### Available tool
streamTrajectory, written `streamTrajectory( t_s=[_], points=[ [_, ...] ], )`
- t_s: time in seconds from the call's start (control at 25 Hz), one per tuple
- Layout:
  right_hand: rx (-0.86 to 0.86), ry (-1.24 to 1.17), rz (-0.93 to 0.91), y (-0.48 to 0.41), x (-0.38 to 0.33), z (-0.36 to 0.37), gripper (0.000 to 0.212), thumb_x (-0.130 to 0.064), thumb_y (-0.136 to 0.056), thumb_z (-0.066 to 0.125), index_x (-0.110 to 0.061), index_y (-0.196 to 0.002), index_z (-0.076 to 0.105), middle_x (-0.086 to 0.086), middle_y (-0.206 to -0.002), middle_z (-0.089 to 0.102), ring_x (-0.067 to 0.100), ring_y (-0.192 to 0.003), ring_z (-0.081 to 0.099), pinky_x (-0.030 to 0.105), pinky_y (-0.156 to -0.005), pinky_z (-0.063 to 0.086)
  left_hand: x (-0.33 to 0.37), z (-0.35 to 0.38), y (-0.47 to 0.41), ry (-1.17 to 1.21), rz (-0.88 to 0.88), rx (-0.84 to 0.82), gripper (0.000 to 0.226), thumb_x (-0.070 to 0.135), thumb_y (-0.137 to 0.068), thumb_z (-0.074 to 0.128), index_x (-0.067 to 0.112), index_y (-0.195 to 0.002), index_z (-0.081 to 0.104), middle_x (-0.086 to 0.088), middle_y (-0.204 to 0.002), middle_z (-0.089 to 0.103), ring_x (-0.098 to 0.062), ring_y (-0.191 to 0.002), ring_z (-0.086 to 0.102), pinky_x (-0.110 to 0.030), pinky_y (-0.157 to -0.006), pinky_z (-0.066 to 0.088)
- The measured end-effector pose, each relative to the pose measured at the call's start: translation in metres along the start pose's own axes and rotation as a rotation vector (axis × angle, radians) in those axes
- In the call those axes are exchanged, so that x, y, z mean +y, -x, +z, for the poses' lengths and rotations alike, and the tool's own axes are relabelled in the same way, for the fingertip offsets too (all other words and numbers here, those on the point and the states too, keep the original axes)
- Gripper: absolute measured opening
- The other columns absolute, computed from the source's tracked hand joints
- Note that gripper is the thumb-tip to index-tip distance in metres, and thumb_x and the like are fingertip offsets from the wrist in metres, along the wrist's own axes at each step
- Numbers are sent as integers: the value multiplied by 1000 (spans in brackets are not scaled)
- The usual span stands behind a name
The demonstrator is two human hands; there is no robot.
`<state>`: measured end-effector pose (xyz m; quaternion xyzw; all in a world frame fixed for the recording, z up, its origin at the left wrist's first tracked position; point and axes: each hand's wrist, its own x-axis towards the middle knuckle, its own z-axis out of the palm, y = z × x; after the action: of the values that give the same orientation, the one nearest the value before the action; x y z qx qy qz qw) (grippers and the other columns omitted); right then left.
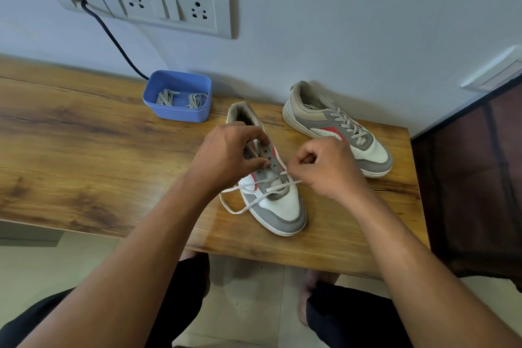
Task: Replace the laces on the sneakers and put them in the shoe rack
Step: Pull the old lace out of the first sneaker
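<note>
Wooden tabletop (84, 135): the grey-and-white sneaker (282, 206) lies nearer us than the blue plastic tub (178, 113). Our left hand (226, 155) pinches at its eyelets (267, 154), and our right hand (330, 167) pinches the white lace (248, 206). We should pull evenly, untwisted.

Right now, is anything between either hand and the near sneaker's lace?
Nothing visible. The left hand grips the near sneaker at its eyelets and the right hand pinches the lace beside it. The far sneaker sits apart, behind.

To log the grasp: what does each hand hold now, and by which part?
The left hand holds the near sneaker at its eyelet row; the right hand pinches the white lace beside the shoe.
</note>
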<state>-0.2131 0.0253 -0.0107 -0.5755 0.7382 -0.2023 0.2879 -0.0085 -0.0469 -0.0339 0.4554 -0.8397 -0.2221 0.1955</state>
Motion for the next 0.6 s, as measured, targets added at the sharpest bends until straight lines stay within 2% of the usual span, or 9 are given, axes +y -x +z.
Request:
streamTrajectory(
  t_s=[0.08,0.2,0.32,0.4,0.52,0.6],
  points=[
    [44,-15,54,-5,7,-8,10,-28,-78,85,-25,-76,75,-13,-72,71,3,-67,65,27,-62,53,-1,0,1,2,-6,2,36,39,-75,88,32,-107,73,9,-88,60,-8,-75,57,-21,-61,42],
    [-76,-42,46,0,3,0,11,-28,-77,86,-27,-84,78,-13,-75,71,-1,-68,64,24,-61,51,1,-1,1,7,-6,-6,36,38,-75,87,31,-107,73,9,-89,61,-8,-76,58,-28,-64,50],
    [-12,-6,14,-2,3,0,9,-26,-78,85,-24,-76,77,-11,-69,69,3,-63,62,28,-60,52,1,-1,1,10,-3,-4,35,38,-76,87,31,-107,73,10,-89,61,-5,-75,58,-21,-62,47],
    [26,-34,40,-6,8,-8,9,-26,-78,85,-24,-76,76,-12,-72,71,3,-65,64,27,-62,51,-1,0,1,7,-6,-5,35,39,-76,86,31,-108,73,9,-90,61,-5,-76,58,-19,-62,45],
    [-96,-38,7,-1,4,-1,10,-29,-79,86,-28,-86,78,-14,-79,72,0,-72,65,24,-63,49,-1,0,1,9,-7,-10,36,39,-76,87,31,-108,73,9,-91,62,-7,-77,58,-19,-62,44],
    [-76,9,-22,0,1,2,6,-28,-81,84,-27,-81,79,-14,-76,71,2,-70,65,27,-62,50,0,0,1,12,-8,-12,36,39,-76,86,32,-108,73,9,-91,62,-8,-77,58,-19,-62,43]
  ],
)
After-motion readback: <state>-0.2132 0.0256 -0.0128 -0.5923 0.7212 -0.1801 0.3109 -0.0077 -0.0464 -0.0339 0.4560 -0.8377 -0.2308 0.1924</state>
